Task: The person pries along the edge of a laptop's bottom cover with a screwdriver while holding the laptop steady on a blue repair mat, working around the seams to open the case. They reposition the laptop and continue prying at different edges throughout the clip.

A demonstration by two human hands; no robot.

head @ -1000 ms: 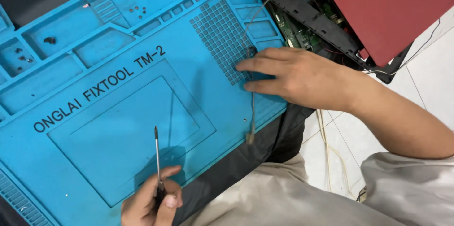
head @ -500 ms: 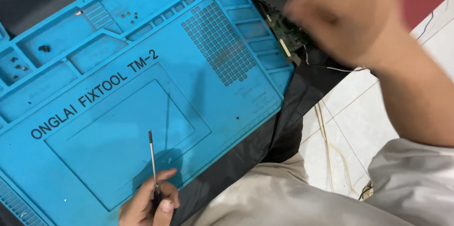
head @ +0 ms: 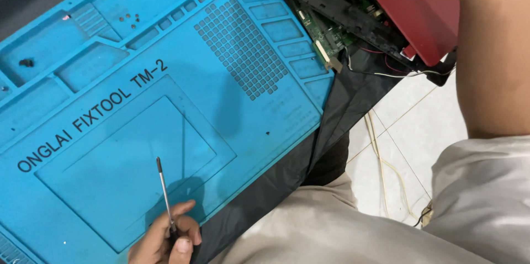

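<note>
My left hand (head: 163,242) is at the bottom edge, fingers closed around the handle of a thin screwdriver (head: 164,189). Its metal shaft points up and away over the blue silicone work mat (head: 182,48). The tip hovers above the mat's large flat rectangle. Only my right forearm (head: 491,48) shows, rising along the right edge; the hand itself is out of the picture. An opened red laptop (head: 408,4) lies at the top right, with a green circuit board (head: 326,32) exposed beside its black frame.
Small dark screws (head: 128,17) sit in the mat's upper compartments, and another dark bit (head: 26,63) lies at the left. A black cloth (head: 342,104) hangs under the mat's right edge. A pale cable (head: 381,164) trails across the white tiled floor (head: 419,131). My lap fills the bottom.
My right hand lifted off the mat's gridded area, swung up toward the laptop, and has left the view. The left hand keeps holding the screwdriver in nearly the same spot.
</note>
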